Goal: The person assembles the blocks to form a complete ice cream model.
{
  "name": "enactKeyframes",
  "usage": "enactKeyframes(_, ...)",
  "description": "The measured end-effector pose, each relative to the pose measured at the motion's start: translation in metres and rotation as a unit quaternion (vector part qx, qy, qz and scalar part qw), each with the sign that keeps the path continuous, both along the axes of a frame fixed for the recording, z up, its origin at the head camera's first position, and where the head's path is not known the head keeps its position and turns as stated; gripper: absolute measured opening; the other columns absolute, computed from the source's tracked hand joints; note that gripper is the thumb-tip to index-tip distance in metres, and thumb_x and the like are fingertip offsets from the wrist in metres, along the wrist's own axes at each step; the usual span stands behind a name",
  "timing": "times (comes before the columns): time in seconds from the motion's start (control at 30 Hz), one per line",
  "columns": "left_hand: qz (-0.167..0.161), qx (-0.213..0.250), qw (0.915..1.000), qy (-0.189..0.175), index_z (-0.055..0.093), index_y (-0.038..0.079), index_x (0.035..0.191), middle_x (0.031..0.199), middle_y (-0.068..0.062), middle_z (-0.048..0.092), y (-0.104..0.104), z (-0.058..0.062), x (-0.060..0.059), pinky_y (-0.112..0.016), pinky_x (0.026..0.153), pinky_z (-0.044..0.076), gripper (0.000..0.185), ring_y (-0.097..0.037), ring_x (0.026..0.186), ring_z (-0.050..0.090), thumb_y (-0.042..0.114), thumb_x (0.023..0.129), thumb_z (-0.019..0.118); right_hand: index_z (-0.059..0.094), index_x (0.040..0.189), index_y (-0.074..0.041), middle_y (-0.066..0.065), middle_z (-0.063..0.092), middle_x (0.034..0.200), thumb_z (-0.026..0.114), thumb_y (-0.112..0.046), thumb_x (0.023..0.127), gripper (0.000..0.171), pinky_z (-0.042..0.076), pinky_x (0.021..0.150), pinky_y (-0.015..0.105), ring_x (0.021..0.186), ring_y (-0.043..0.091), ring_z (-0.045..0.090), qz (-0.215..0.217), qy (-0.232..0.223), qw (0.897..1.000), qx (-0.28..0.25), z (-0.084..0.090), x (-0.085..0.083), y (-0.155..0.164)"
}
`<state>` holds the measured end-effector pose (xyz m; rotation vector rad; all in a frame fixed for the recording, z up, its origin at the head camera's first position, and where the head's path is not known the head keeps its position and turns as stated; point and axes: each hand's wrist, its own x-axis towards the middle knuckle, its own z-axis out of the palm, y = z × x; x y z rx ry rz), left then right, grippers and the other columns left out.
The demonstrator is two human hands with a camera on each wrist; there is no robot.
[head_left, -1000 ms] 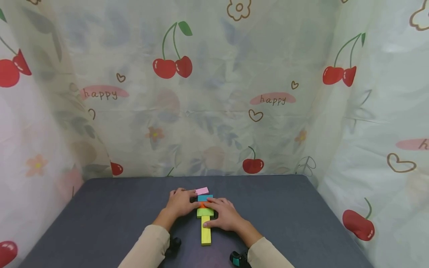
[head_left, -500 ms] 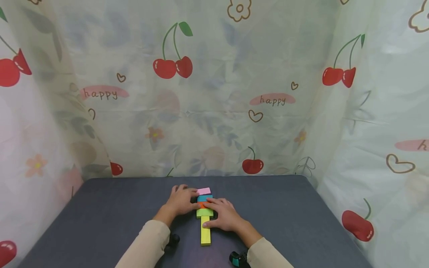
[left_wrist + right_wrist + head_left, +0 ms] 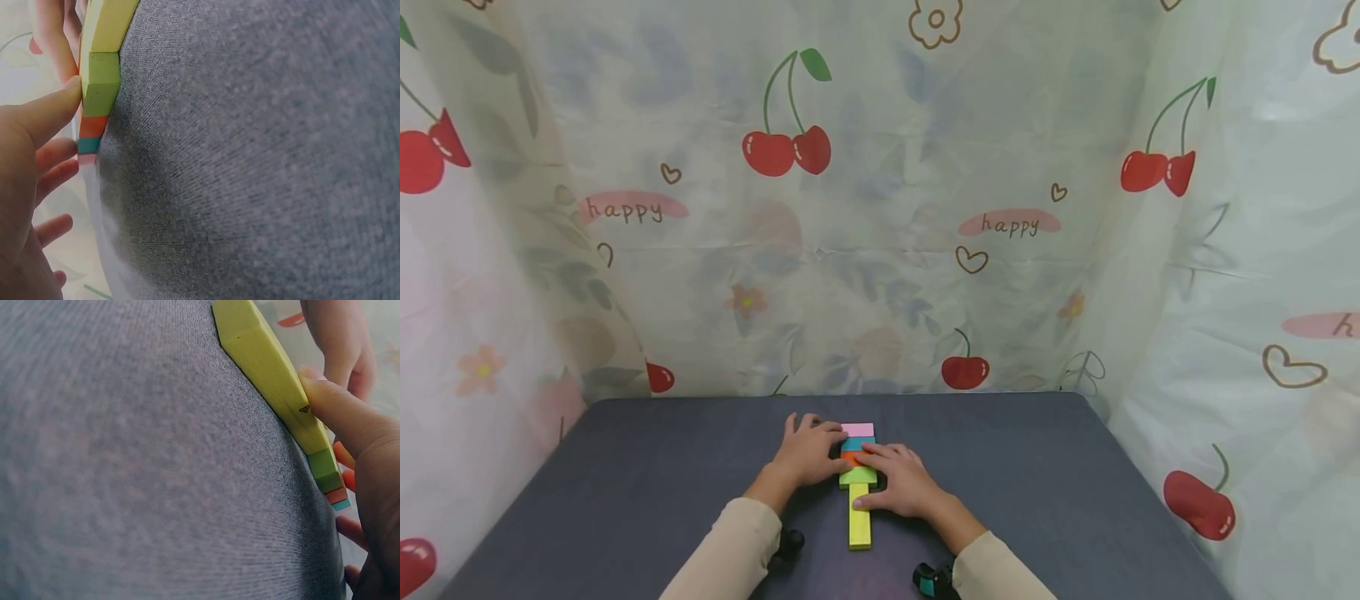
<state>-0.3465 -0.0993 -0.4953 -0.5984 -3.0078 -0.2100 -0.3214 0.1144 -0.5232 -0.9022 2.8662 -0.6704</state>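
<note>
Wooden blocks lie in a column on the grey table. From far to near they are a pink block [image 3: 858, 430], a blue block [image 3: 859, 444], an orange block [image 3: 850, 458], a green block [image 3: 858, 477] and a long yellow block [image 3: 860, 529]. At the column's left is my left hand [image 3: 805, 456], its fingertips touching the pink and blue blocks. Its thumb [image 3: 53, 109] lies on the green block [image 3: 103, 84]. My right hand [image 3: 906, 483] is on the other side, thumb [image 3: 334, 403] on the yellow block [image 3: 275, 381], fingertips by the blue and orange blocks.
The dark grey table [image 3: 1037, 475] spreads around the blocks. Behind and beside it hangs a pale curtain [image 3: 880, 250] printed with cherries. Black devices, one near each wrist, show below the hands, the right one [image 3: 934, 581] with a teal patch.
The pink block was slanted and has turned straight, so it now lines up against the blue block. My left fingers shifted slightly right with it; my right hand stayed nearly still.
</note>
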Motion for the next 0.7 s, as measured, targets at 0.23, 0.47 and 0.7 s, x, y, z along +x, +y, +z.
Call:
enactKeyframes(0.23,0.0,-0.005,1.0,-0.004,0.063,0.023,0.132,0.135,0.001,0.055,0.0006,-0.0012,0.001,-0.066,0.106,0.012,0.058,-0.034,0.129,0.038,0.056,0.085,0.067,0.047,0.146,-0.03,-0.006,0.037,0.153,0.062,-0.069,0.08,0.078,0.024,0.105,0.058,0.133,0.026,0.035,0.0,-0.001,1.0,-0.002,-0.0013,0.0001,0.001)
enactKeyframes(0.47,-0.002,-0.012,0.9999,0.003,0.062,0.023,0.133,0.136,0.001,0.055,0.0007,-0.0009,0.0028,-0.066,0.106,0.014,0.059,-0.034,0.129,0.039,0.056,0.085,0.066,0.048,0.145,-0.03,-0.007,0.037,0.153,0.063,-0.068,0.08,0.077,0.026,0.104,0.057,0.132,0.026,0.036,0.001,0.002,1.0,-0.002,-0.0018,-0.0003,0.0009)
enactKeyframes(0.7,-0.005,-0.009,0.9999,0.007,0.063,0.022,0.132,0.135,0.0,0.056,-0.0002,0.0006,0.0026,-0.066,0.105,0.015,0.058,-0.035,0.128,0.039,0.055,0.085,0.067,0.049,0.145,-0.028,-0.005,0.038,0.152,0.066,-0.065,0.081,0.076,0.025,0.105,0.058,0.132,0.026,0.036,0.0,-0.004,1.0,-0.004,0.0035,-0.0003,-0.0013)
